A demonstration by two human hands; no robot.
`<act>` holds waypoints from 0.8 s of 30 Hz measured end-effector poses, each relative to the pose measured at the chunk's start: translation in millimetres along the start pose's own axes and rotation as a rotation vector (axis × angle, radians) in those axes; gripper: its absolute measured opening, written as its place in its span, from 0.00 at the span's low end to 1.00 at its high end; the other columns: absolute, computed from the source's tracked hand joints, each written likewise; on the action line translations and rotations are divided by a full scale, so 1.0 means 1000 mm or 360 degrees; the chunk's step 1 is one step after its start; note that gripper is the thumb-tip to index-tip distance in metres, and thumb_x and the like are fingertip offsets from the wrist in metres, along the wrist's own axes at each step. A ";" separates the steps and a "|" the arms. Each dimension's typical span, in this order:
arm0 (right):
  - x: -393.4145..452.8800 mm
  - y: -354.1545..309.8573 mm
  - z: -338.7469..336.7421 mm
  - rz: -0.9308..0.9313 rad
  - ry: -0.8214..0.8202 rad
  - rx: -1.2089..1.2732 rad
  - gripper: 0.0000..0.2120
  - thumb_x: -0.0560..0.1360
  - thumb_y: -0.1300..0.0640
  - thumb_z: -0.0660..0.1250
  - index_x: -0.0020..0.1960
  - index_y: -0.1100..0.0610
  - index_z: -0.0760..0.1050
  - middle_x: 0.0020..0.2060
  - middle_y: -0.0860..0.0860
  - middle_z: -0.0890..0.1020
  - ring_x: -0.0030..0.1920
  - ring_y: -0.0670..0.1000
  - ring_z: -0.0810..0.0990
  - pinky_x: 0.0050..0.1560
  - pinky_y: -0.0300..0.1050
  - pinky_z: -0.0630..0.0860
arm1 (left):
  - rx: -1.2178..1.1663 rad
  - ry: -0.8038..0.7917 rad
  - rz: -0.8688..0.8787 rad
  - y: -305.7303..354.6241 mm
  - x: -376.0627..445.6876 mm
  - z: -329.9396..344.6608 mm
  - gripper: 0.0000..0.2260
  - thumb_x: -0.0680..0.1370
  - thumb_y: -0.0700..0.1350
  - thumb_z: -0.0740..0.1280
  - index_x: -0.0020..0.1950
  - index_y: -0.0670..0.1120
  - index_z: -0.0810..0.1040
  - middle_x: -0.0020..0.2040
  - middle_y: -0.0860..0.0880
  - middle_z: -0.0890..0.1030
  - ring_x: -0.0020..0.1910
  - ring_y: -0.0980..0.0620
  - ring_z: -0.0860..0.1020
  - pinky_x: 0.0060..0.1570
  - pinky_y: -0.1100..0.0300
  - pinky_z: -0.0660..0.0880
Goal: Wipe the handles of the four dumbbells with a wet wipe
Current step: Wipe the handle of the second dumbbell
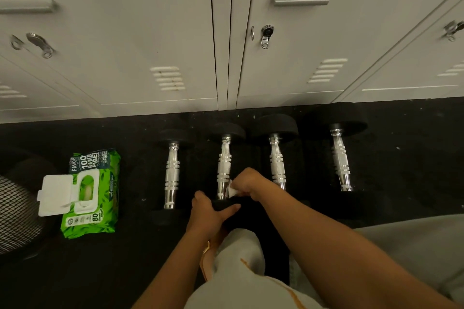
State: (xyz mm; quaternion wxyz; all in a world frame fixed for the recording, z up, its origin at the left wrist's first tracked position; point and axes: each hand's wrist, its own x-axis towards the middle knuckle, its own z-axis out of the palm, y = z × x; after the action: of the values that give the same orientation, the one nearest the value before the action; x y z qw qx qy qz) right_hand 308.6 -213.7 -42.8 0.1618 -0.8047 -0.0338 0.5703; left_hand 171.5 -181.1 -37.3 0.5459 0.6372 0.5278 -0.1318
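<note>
Several black dumbbells with chrome handles lie side by side on the dark floor: the leftmost dumbbell (172, 174), the second dumbbell (224, 165), the third dumbbell (277, 158) and the rightmost dumbbell (341, 158). My right hand (247, 182) holds a crumpled white wet wipe (231, 191) against the near end of the second dumbbell's handle. My left hand (209, 213) grips the near black head of that same dumbbell, thumb and fingers wrapped over it.
A green wet-wipe pack (91, 193) with its white lid flipped up lies on the floor at left. A black mesh bin (17, 211) stands at the far left. White lockers (175, 32) rise just behind the dumbbells. My grey-clad knee (238, 258) is below.
</note>
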 end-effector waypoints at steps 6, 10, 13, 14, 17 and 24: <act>0.000 0.005 0.001 -0.0010 0.0019 -0.0112 0.07 0.76 0.59 0.64 0.50 0.62 0.75 0.37 0.53 0.74 0.42 0.51 0.75 0.44 0.42 0.72 | -0.0023 0.0000 0.0019 -0.002 0.002 0.001 0.39 0.66 0.54 0.78 0.68 0.43 0.60 0.65 0.44 0.66 0.58 0.49 0.70 0.56 0.54 0.73; 0.001 0.005 0.002 -0.0025 0.0060 -0.0057 0.11 0.74 0.61 0.66 0.54 0.65 0.77 0.44 0.56 0.77 0.51 0.54 0.78 0.49 0.44 0.75 | -0.0004 0.0002 0.0015 0.000 0.000 0.001 0.41 0.67 0.53 0.77 0.70 0.42 0.58 0.67 0.43 0.65 0.62 0.46 0.69 0.56 0.56 0.72; -0.003 0.006 0.005 -0.0045 0.0098 -0.0091 0.05 0.76 0.60 0.63 0.45 0.62 0.74 0.38 0.54 0.74 0.47 0.52 0.74 0.45 0.42 0.72 | -0.0022 0.0004 0.0018 0.000 0.000 0.001 0.40 0.67 0.52 0.78 0.69 0.42 0.59 0.66 0.43 0.66 0.61 0.47 0.70 0.57 0.54 0.73; -0.003 0.006 0.003 -0.0036 0.0077 -0.0085 0.05 0.76 0.60 0.63 0.42 0.61 0.72 0.38 0.54 0.73 0.46 0.52 0.74 0.45 0.42 0.71 | -0.0022 0.0006 0.0017 -0.001 0.001 0.000 0.40 0.67 0.52 0.78 0.69 0.42 0.59 0.67 0.43 0.66 0.62 0.46 0.70 0.58 0.53 0.73; -0.002 0.004 0.001 -0.0004 0.0014 0.0016 0.06 0.73 0.63 0.65 0.37 0.62 0.73 0.39 0.56 0.77 0.43 0.52 0.77 0.45 0.43 0.74 | -0.0010 0.0003 0.0011 -0.001 0.001 0.001 0.42 0.67 0.53 0.78 0.71 0.41 0.58 0.68 0.42 0.65 0.64 0.44 0.70 0.59 0.53 0.73; -0.005 0.004 0.008 -0.0109 0.0072 -0.0011 0.07 0.73 0.62 0.65 0.36 0.60 0.72 0.38 0.55 0.77 0.39 0.52 0.76 0.38 0.42 0.74 | -0.0023 0.0003 -0.0007 -0.002 0.002 0.000 0.43 0.66 0.52 0.78 0.72 0.41 0.57 0.68 0.42 0.66 0.63 0.44 0.71 0.59 0.52 0.74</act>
State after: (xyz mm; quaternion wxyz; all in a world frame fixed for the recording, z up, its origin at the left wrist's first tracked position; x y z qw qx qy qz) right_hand 298.8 -216.5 -41.6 0.1792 -0.8163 -0.0595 0.5459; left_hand 171.1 -180.4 -39.6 0.5498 0.6321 0.5307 -0.1286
